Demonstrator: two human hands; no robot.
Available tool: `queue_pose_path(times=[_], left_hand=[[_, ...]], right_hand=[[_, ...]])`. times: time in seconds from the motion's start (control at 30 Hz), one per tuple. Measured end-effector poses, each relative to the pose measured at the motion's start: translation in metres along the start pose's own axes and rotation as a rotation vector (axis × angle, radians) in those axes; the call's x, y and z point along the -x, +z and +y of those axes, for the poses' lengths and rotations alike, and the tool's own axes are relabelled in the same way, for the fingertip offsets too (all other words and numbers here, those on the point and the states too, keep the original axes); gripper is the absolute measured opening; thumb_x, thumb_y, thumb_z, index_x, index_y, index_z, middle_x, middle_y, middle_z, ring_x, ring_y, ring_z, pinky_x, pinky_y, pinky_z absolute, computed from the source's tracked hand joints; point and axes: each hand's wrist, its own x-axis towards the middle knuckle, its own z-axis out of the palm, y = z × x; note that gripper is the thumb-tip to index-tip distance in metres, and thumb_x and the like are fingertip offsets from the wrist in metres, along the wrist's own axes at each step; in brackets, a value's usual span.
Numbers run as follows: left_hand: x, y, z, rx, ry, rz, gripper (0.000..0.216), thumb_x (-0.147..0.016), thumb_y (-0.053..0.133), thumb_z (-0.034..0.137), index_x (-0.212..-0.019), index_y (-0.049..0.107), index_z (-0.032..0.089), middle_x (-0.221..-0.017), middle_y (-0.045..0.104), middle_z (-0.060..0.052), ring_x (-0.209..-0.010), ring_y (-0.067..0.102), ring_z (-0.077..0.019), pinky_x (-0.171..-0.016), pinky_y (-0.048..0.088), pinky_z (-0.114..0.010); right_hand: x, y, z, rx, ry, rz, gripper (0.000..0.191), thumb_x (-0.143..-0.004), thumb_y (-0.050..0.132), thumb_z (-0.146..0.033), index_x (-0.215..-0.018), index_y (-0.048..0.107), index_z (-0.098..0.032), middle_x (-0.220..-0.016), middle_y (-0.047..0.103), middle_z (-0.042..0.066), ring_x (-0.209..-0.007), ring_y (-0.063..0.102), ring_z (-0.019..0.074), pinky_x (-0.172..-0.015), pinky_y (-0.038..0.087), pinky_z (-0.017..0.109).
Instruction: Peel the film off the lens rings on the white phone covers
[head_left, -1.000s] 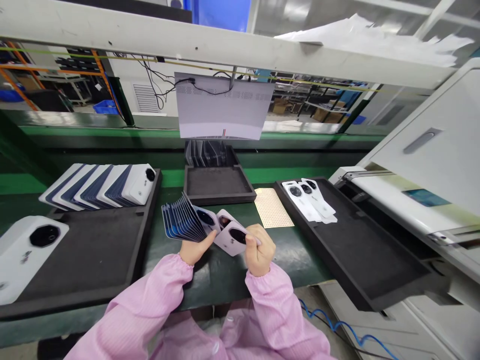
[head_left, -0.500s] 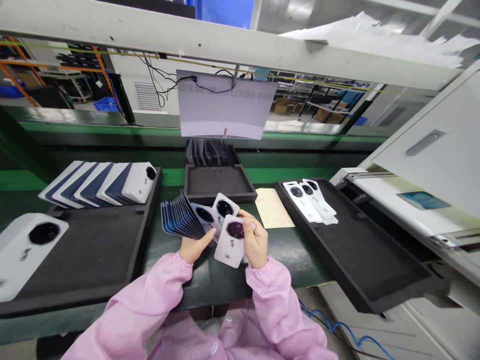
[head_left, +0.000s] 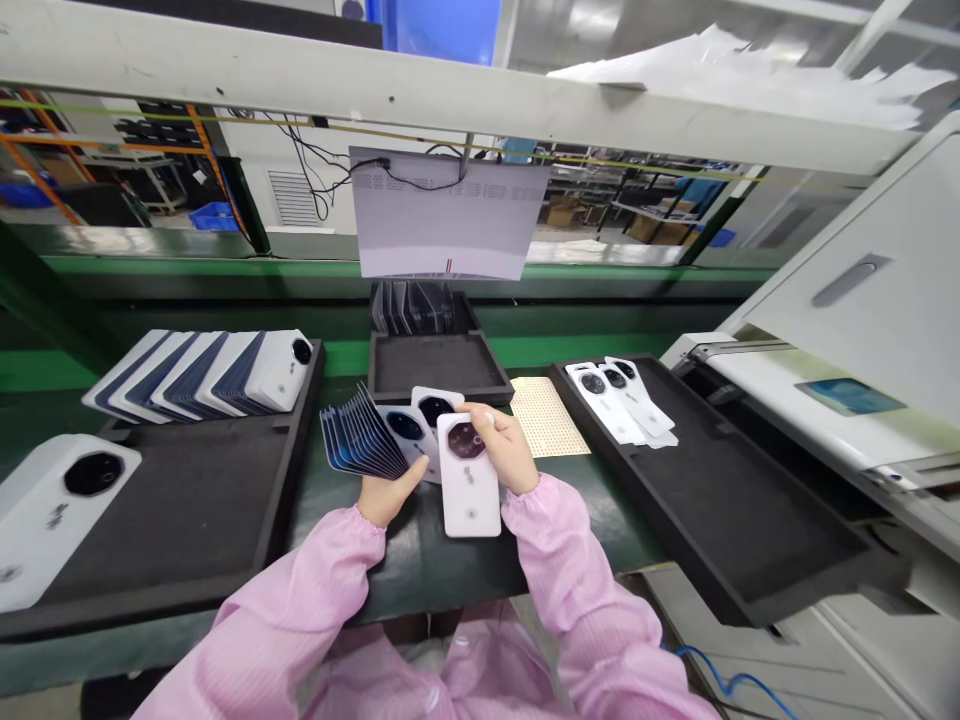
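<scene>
Dark blue edges show on the fanned stack of phone back panels [head_left: 364,438] that my left hand [head_left: 391,492] grips, its thumb over the front one. That front panel [head_left: 409,430] is pale with a round dark camera area. My right hand [head_left: 508,448] pinches a white phone back panel [head_left: 471,495] by its upper right corner, thumb by the camera circle. Just behind it, another white panel [head_left: 435,400] stands partly covered; what holds that one I cannot tell.
At left, a black tray [head_left: 202,500] bears fanned white panels [head_left: 277,370]. A smaller black tray [head_left: 435,365] with dark panels sits ahead, below a monitor [head_left: 450,215]. Beside a dotted yellow sheet [head_left: 551,415], the right tray [head_left: 735,500] holds several white panels [head_left: 619,400]. A white machine [head_left: 862,380] stands right.
The white panel in my right hand has turned more upright and come slightly right. The panel behind it has shifted a little left. My left hand and its stack stay nearly still.
</scene>
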Motion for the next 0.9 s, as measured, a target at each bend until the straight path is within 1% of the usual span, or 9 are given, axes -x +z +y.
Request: queue_pose_path(times=[0.13, 0.23, 0.37, 0.5, 0.6, 0.67, 0.73, 0.8, 0.9], left_hand=[[-0.002, -0.001, 0.002, -0.015, -0.008, 0.047, 0.037, -0.063, 0.072, 0.042, -0.088, 0.065, 0.016, -0.098, 0.070, -0.010, -0.103, 0.062, -0.0286, -0.100, 0.042, -0.046], [-0.002, -0.003, 0.005, -0.024, -0.013, 0.018, 0.036, -0.061, 0.072, 0.045, -0.083, 0.065, 0.017, -0.094, 0.071, -0.009, -0.097, 0.064, -0.0280, -0.098, 0.044, -0.045], [-0.004, -0.009, 0.007, -0.051, -0.016, -0.056, 0.035, -0.055, 0.076, 0.047, -0.075, 0.066, 0.020, -0.087, 0.072, -0.007, -0.094, 0.065, -0.0284, -0.097, 0.045, -0.045], [-0.006, -0.015, 0.005, -0.067, -0.001, -0.088, 0.033, -0.056, 0.075, 0.048, -0.070, 0.065, 0.020, -0.085, 0.070, -0.006, -0.102, 0.061, -0.0287, -0.102, 0.040, -0.044], [-0.008, -0.016, 0.003, -0.063, 0.005, -0.087, 0.036, -0.058, 0.074, 0.049, -0.077, 0.065, 0.020, -0.087, 0.069, -0.006, -0.103, 0.061, -0.0278, -0.104, 0.038, -0.044], [-0.008, -0.015, 0.002, -0.053, 0.007, -0.083, 0.042, -0.059, 0.073, 0.051, -0.087, 0.064, 0.020, -0.091, 0.069, -0.006, -0.104, 0.060, -0.0268, -0.104, 0.037, -0.044], [-0.007, -0.013, 0.002, -0.040, 0.010, -0.092, 0.045, -0.062, 0.071, 0.051, -0.094, 0.062, 0.020, -0.095, 0.068, -0.005, -0.105, 0.060, -0.0260, -0.104, 0.037, -0.044], [-0.006, -0.011, 0.002, -0.030, 0.014, -0.123, 0.046, -0.063, 0.071, 0.050, -0.096, 0.061, 0.019, -0.098, 0.067, -0.006, -0.104, 0.060, -0.0258, -0.102, 0.039, -0.045], [-0.006, -0.007, 0.004, -0.026, 0.016, -0.193, 0.045, -0.063, 0.072, 0.044, -0.098, 0.060, 0.018, -0.101, 0.067, -0.009, -0.101, 0.062, -0.0267, -0.099, 0.042, -0.047]], right_hand=[[-0.005, -0.001, 0.009, 0.063, -0.093, 0.317, 0.026, -0.087, 0.050, -0.040, -0.087, 0.062, -0.017, -0.088, 0.064, 0.006, -0.082, 0.061, 0.0187, -0.077, 0.048, 0.034], [-0.008, 0.008, 0.016, 0.120, -0.178, 0.503, 0.024, -0.085, 0.051, -0.040, -0.095, 0.055, -0.018, -0.088, 0.058, 0.005, -0.083, 0.058, 0.0178, -0.079, 0.047, 0.034], [-0.014, 0.015, 0.018, 0.195, -0.239, 0.558, 0.030, -0.085, 0.052, -0.038, -0.107, 0.051, -0.018, -0.084, 0.058, 0.004, -0.076, 0.059, 0.0172, -0.075, 0.048, 0.034], [-0.020, 0.001, 0.013, 0.286, -0.281, 0.646, 0.025, -0.085, 0.052, -0.039, -0.097, 0.057, -0.018, -0.088, 0.059, 0.008, -0.084, 0.058, 0.0212, -0.081, 0.045, 0.038], [-0.022, -0.008, 0.007, 0.311, -0.287, 0.695, 0.023, -0.085, 0.051, -0.040, -0.091, 0.058, -0.018, -0.087, 0.057, 0.008, -0.084, 0.056, 0.0224, -0.081, 0.044, 0.040], [-0.020, -0.006, 0.003, 0.301, -0.274, 0.712, 0.022, -0.086, 0.051, -0.040, -0.086, 0.055, -0.019, -0.085, 0.055, 0.007, -0.084, 0.054, 0.0221, -0.081, 0.042, 0.040], [-0.014, 0.008, -0.001, 0.269, -0.252, 0.664, 0.021, -0.084, 0.053, -0.039, -0.079, 0.053, -0.019, -0.080, 0.053, 0.005, -0.080, 0.053, 0.0201, -0.079, 0.043, 0.038], [-0.005, 0.029, -0.005, 0.211, -0.224, 0.543, 0.021, -0.083, 0.056, -0.038, -0.075, 0.052, -0.019, -0.074, 0.053, 0.002, -0.073, 0.052, 0.0173, -0.073, 0.044, 0.033], [0.012, 0.061, -0.008, 0.081, -0.176, 0.352, 0.021, -0.088, 0.049, -0.038, -0.078, 0.050, -0.019, -0.076, 0.058, 0.002, -0.070, 0.056, 0.0145, -0.068, 0.046, 0.029]])
